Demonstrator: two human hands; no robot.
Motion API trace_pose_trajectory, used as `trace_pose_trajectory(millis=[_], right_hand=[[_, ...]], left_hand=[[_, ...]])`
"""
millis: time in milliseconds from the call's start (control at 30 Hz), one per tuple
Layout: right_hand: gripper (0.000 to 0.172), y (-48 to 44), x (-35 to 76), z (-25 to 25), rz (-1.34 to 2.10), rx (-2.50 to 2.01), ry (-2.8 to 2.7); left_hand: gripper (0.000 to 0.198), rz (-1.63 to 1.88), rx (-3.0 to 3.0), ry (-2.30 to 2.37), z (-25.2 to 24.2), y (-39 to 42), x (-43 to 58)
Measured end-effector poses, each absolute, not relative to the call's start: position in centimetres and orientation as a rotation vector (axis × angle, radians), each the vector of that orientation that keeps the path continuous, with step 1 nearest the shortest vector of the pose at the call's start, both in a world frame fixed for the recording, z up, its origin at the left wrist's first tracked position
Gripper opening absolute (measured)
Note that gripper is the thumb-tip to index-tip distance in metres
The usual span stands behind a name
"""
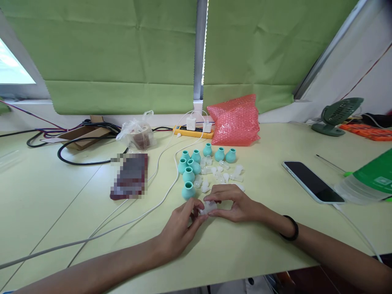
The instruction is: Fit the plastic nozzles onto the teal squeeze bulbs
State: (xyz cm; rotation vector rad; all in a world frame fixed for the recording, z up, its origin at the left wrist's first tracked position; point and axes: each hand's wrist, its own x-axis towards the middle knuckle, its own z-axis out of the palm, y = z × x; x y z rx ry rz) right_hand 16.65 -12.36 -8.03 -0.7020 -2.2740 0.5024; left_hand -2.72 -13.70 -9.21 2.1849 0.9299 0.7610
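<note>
- From where I stand, both hands meet over the worktop [241,249], between the teal pots [188,175] and the near edge, around one clear piece [210,207].
- The left hand [179,228] has its thumb and bent fingers closed on the piece's left end; its fingertips partly hide that end.
- The right hand [235,202] pinches the other side, fingertips above and thumb below, with a gap between thumb and fingers nearer the palm. A black band [292,228] circles that wrist.
- The step in hand, I'd judge, is fine two-handed work on this single piece; whether it is one part or two fitted together I cannot tell.
- The next move seems to call for a steady hold from the left and small, careful pressure or turning from the right.
- The teal pots stand mouth-up just beyond the hands, with loose clear parts [219,177] scattered among and beside them.
- Toward the far edge lies a pink bubble-wrap pack [235,120]; toward the right edge, a phone [312,181].
</note>
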Motion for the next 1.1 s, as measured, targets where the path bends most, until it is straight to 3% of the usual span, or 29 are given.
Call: trace_pose_trajectory(millis=[200,333,433,667,800,900,1000,1100], right_hand=[[0.025,-12.4,16.6,-8.2,0.447,-0.65,-2.213],[0.037,-12.5,16.4,-8.1,0.425,-0.713,-2.168],[0.032,-12.5,16.4,-8.0,0.434,-0.721,-2.182],[0.026,-12.4,16.3,-8.1,0.372,-0.616,-2.178],[0.026,-12.4,16.2,-8.1,0.213,-0.729,-2.023],[0.025,-12.2,16.2,-8.0,0.208,-0.86,-1.899],[0.021,-12.2,16.2,-7.9,0.31,-0.917,-1.873],[0.02,-12.4,16.1,-7.8,0.345,-0.894,-1.918]], left_hand=[[0.003,0.82,2.238,0.92,-9.4,-13.7,-2.8],[0.003,0.846,2.268,0.907,-9.5,-13.7,-2.9],[0.004,0.833,2.235,0.928,-9.5,-13.7,-2.8],[0.028,0.857,2.142,0.933,-9.7,-13.6,-2.7],[0.028,1.183,2.196,0.92,-9.5,-13.7,-2.7],[0.041,1.391,2.218,1.008,-9.3,-13.6,-2.7],[0.054,1.269,2.182,1.111,-9.4,-13.0,-2.6],[0.054,1.112,2.078,1.144,-9.9,-12.3,-2.6]])
